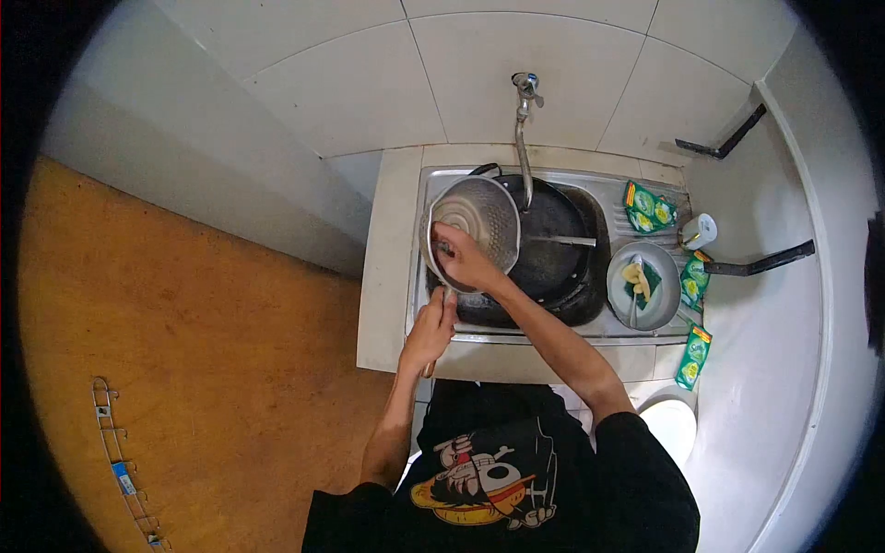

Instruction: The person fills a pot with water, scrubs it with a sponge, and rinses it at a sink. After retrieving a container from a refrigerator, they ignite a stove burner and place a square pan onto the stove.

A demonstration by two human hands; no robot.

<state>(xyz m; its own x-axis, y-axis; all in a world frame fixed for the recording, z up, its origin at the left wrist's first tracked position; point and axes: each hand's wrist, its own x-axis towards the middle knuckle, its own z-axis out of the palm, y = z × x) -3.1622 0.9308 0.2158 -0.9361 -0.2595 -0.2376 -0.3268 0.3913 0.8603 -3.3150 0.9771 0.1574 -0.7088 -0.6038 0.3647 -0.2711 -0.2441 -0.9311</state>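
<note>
Over the steel sink [604,339], the left hand [429,334] clasps a pot handle [429,370]; the right hand [467,261] curls inside, hold unclear.

A kitchen's washing-up corner is shown, probably in a home. It is marked out by a steel sink [597,329] with a ribbed drainboard, set into a pale tiled counter [387,304], and by a tap [524,138] fixed to the tiled wall [525,64] at the far side. Dark pans [544,230] are held in the basin, while a bowl [619,293] and green packets [649,207] are set out on the right. An orange-brown surface [203,341] is seen on the left.
</note>
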